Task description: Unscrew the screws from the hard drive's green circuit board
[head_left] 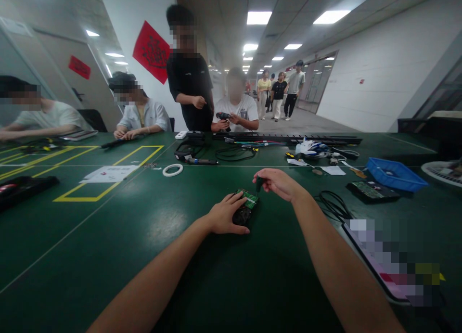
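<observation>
A hard drive (250, 200) lies on the green table with its green circuit board facing up. My left hand (228, 213) holds it from the left: the fingers reach across the board and the thumb stretches along the near end. Part of the drive is hidden under those fingers. Just beyond its far right corner, my right hand (279, 183) is closed on a small screwdriver (259, 183) with a dark green handle, held upright. The screwdriver's thin tip points down at the edge of the board; whether it touches a screw is too small to tell.
Right of my hands are a black cable (334, 205), another hard drive (373, 191), a blue tray (397, 173) and a tablet-like device (378, 265). A white tape ring (173, 170), an electric screwdriver (202, 161) and gloves (311, 147) lie farther back. Several people are across the table.
</observation>
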A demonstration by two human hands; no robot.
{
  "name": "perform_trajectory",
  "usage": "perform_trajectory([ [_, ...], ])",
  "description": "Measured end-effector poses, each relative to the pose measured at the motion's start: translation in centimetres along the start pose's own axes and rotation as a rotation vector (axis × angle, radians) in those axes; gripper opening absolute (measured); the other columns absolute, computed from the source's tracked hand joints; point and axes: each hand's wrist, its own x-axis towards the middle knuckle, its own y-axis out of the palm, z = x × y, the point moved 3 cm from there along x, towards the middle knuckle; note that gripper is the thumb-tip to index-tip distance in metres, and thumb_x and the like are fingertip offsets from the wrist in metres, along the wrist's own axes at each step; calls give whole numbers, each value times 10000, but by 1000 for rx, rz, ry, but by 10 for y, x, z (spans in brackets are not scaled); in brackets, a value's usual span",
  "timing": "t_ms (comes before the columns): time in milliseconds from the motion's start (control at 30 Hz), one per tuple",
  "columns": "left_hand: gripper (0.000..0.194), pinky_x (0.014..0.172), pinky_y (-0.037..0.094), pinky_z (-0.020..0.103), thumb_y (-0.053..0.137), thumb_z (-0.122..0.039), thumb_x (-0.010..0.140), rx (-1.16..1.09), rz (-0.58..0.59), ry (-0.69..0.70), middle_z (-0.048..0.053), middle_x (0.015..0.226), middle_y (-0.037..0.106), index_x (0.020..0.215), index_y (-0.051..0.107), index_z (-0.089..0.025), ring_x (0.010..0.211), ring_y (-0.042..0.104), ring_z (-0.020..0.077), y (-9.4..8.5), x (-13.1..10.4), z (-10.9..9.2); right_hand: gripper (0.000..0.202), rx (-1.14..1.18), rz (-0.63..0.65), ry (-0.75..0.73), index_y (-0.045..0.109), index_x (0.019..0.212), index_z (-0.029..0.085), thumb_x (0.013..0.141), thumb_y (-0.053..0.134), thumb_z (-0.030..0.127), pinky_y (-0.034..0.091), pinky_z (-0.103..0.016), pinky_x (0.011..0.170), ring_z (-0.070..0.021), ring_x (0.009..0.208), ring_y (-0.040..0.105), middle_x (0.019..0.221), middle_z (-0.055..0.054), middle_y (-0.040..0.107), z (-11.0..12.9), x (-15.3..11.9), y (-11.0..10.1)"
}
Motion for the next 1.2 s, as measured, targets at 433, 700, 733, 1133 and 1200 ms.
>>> perform_trajectory([
  [433,1147,1191,233,532,621,-853,641,11,-18,10,28,1653,118,1570,210,-319,1494,136,387,3,0,2,182,27,-5,5,703,903,165,832,634,317,409,-243,500,-110,575,532,921,-90,734,0,0,1],
  [700,1147,1192,229,528,606,-851,657,18,-9,17,39,1653,119,1575,191,-303,1493,146,382,0,0,0,163,43,-51,33,663,891,159,843,606,304,410,-240,473,-110,549,526,872,-85,716,1,-1,1],
  [733,1151,1189,230,534,604,-853,655,20,-5,16,42,1653,118,1576,189,-301,1492,146,385,0,0,1,162,45,-57,36,660,892,163,849,597,306,407,-240,466,-110,544,522,859,-79,708,2,-1,1],
  [1133,1141,1186,239,535,615,-851,647,17,-26,22,42,1651,130,1567,224,-302,1489,155,388,4,1,3,201,84,-32,82,690,920,155,878,548,291,427,-242,478,-116,566,524,872,-84,683,1,-2,3],
  [1200,1146,1186,240,536,621,-850,641,14,-26,20,42,1650,137,1568,221,-308,1488,159,390,4,1,3,186,116,-25,97,669,929,159,880,539,283,447,-245,494,-121,577,540,946,-100,709,0,-2,3],
])
